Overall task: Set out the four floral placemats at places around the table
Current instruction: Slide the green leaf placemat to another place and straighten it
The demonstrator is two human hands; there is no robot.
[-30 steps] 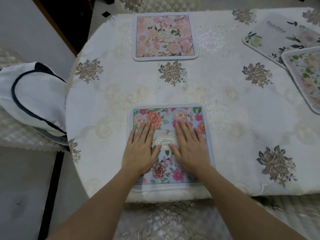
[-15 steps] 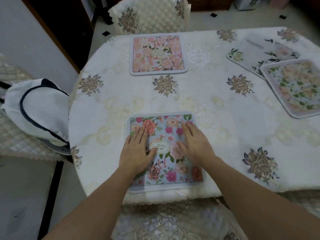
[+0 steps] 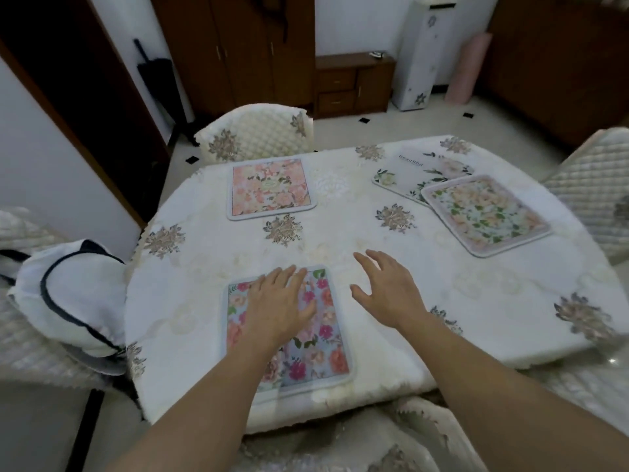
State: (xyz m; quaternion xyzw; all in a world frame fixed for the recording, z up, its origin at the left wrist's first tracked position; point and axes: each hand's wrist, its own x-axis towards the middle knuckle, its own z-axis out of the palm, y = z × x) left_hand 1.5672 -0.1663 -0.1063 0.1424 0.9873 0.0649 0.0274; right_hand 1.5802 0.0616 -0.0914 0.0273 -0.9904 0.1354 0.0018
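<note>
A blue floral placemat (image 3: pixel 323 349) lies at the table's near edge, and my left hand (image 3: pixel 277 306) hovers flat over its upper half, fingers spread, holding nothing. Just right of that mat, my right hand (image 3: pixel 388 291) is raised above the bare cloth with its fingers apart and empty. A pink floral placemat (image 3: pixel 270 187) lies at the far side in front of a chair. At the far right a peach-and-green floral placemat (image 3: pixel 485 214) overlaps a pale white floral placemat (image 3: pixel 413 172).
The oval table (image 3: pixel 476 301) wears a cream embroidered cloth. Quilted chairs stand at the far side (image 3: pixel 258 131), at the right (image 3: pixel 595 185) and close in front of me (image 3: pixel 340 447). A white bag with dark trim (image 3: pixel 71 298) rests on the left chair.
Both hands have lifted off the blue mat; my right hand moved right, clear of it. The view tilted up, showing the room and far chairs.
</note>
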